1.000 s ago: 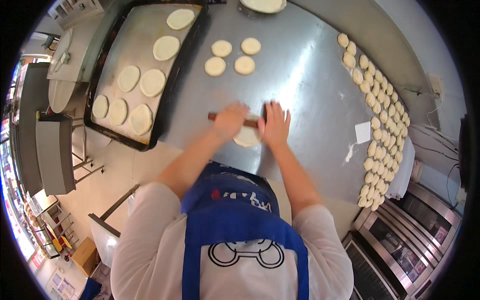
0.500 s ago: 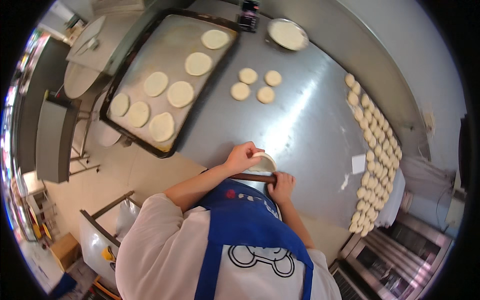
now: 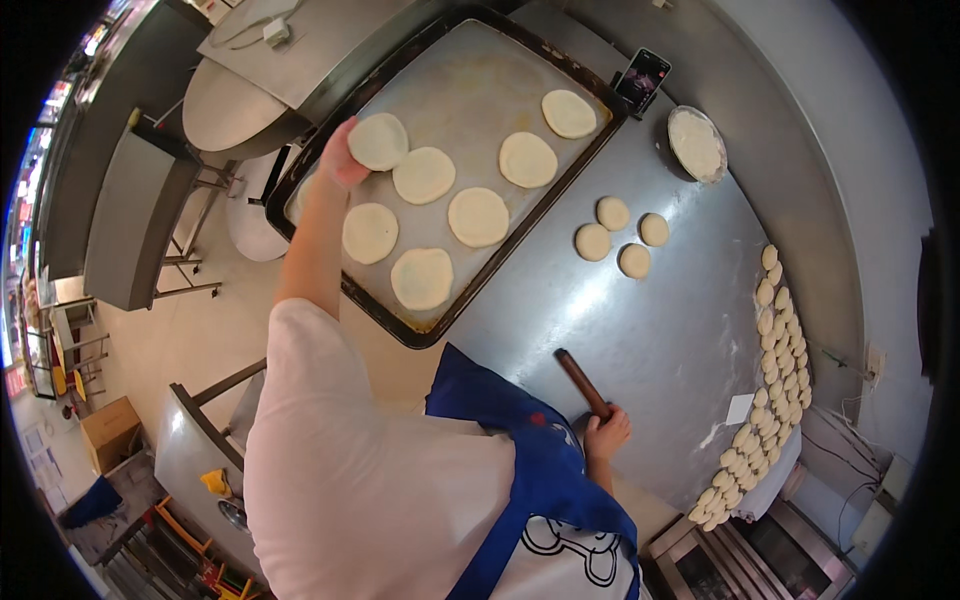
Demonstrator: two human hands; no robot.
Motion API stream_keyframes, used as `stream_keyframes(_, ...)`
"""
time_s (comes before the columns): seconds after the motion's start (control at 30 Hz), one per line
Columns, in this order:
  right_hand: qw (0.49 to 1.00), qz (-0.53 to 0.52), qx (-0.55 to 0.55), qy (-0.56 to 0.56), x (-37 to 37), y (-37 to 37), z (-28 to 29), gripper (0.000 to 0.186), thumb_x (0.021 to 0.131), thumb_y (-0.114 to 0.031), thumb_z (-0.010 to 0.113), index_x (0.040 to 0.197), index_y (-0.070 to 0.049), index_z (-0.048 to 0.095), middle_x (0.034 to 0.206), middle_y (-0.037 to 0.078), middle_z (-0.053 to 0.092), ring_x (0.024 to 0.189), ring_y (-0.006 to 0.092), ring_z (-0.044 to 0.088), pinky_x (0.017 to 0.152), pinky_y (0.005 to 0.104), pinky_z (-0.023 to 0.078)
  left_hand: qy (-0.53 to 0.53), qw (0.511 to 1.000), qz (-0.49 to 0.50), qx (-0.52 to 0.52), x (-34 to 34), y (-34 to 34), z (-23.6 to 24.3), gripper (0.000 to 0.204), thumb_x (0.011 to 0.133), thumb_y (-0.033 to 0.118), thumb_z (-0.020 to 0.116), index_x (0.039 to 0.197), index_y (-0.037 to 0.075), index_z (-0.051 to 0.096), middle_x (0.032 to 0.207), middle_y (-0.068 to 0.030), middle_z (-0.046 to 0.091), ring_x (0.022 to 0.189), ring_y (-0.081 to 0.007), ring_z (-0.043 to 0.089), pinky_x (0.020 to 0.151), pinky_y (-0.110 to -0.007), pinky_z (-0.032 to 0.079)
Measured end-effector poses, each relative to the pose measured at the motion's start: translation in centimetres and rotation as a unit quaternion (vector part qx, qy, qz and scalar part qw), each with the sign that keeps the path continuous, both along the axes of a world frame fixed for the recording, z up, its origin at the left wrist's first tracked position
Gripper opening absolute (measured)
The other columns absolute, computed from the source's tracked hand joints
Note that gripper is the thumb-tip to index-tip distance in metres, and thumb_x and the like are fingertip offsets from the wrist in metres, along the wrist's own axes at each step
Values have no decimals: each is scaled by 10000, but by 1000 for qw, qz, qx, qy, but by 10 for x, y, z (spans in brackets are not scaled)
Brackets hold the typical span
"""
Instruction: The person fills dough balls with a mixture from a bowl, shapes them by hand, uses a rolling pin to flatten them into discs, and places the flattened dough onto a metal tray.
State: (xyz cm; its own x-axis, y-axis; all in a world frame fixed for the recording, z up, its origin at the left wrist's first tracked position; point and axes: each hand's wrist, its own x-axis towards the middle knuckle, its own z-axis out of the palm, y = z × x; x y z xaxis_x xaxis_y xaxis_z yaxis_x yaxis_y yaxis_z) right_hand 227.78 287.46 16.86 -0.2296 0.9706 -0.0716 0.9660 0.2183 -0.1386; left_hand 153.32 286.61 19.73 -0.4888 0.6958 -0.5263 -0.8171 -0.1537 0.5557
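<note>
My left hand reaches over the far left of a large dark-rimmed baking tray. Its fingers are closed on the edge of a flat round of dough. That round is right beside another flattened dough round; whether it touches the tray I cannot tell. Several more dough rounds lie on the tray, one partly hidden by my left forearm. Close to my body, my right hand grips one end of a brown wooden rolling pin, which slants over the steel table.
Several small thick dough discs sit mid-table. Beyond them are a bowl of white flour and a phone on a stand. Many dough pieces line the right edge near a white card. A wall bounds the far right.
My left hand has carried the dough round from beside the rolling pin out over the tray at the left. My right hand still holds the pin, now turned to slant. The view has shifted.
</note>
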Motion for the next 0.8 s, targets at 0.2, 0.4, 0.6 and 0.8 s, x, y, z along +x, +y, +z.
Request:
stream_keyframes(0.2,999,-39,-3,-13,-3,-6,-2,358,761,-206,651,1100,-94,618,1047,137,636,1037,377,569,919,508,434,119,979,-8,-162,-34,8,-18,381,983,227,674,1286,1,629,1278,-122,683,1130,-249,679,972,-409,541)
stream_keyframes(0.4,999,-37,-33,13,5,-4,-1,353,757,-135,659,1102,-76,611,1048,155,633,1023,388,575,919,518,441,658,617,-109,-418,-18,14,0,547,832,277,794,1309,62,634,1202,-173,699,1097,-337,673,925,-418,529)
stream_keyframes(0.6,978,121,-13,168,-10,26,19,356,729,-190,737,1044,-72,621,1055,162,623,1003,380,591,880,477,472,807,547,-189,-118,224,28,69,408,838,96,708,1235,47,629,1222,-175,659,1116,-374,616,986,-454,483)
stream_keyframes(0.8,943,173,-4,284,-73,145,14,361,889,-278,692,1138,-23,637,1095,186,658,1056,387,597,925,489,461,818,399,-400,110,479,-2,-8,440,781,199,764,1196,109,646,1282,-91,600,1230,-300,546,1015,-455,449)
